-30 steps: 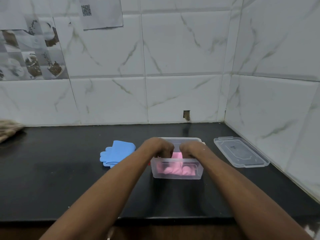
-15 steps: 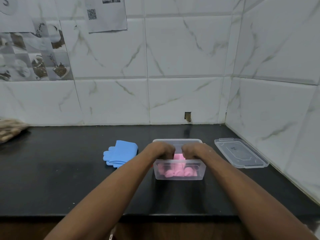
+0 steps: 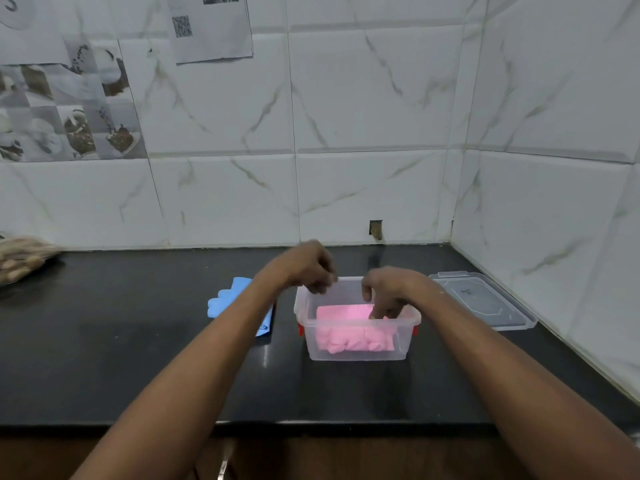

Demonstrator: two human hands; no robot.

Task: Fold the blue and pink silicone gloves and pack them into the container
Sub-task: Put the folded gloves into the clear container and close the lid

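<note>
Right hand [image 3: 389,291] fingers [image 3: 379,310] point down into the container [image 3: 356,355], tips touching the top of the pink gloves [image 3: 349,329] near their right end; fingers loosely spread, gripping nothing. Left hand [image 3: 306,266] is above the container's back-left corner, fingers [image 3: 320,284] curled and slightly apart, empty, clear of the rim. Pink gloves lie folded inside the clear container, filling most of its floor, bunched fingers against the front wall. Container has red clips at both ends and sits on the black bench [image 3: 138,368], near its middle. Blue gloves [image 3: 230,303] lie flat on the bench just left of the container, partly hidden by the left forearm. Clear lid [image 3: 485,299] lies flat on the bench to the container's right, near the side wall. Brownish bundle [image 3: 24,258] at far left, blurred.
</note>
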